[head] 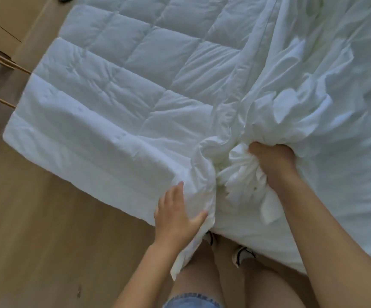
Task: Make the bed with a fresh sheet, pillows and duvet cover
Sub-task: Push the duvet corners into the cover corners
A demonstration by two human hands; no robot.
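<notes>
Standing at the near edge of the bed (346, 230), we worked where the quilted duvet (113, 90) met the duvet cover (302, 85). The duvet lay flat across the left part of the bed, its near-left corner overhanging the wooden floor (35, 218). The cover lay in loose folds over the duvet's right part.

Our right hand (271, 161) was clenched round a gathered wad of cover fabric close to the near edge. We judge that this grip collected the cover's opening, ready to be drawn over the duvet. Our left hand (175, 216) lay with fingers nearly straight and thumb spread, pressing a fold of the cover against the duvet's near edge, probably to stop that edge sliding. A tail of fabric hung below the wrist. Whether the thumb pinched the fabric could not be determined.

The bunched folds hid the cover's opening and corners. Our shoes (243, 255) stood just beside the bed edge. Wooden furniture legs (4, 63) stood near the duvet's far-left side.
</notes>
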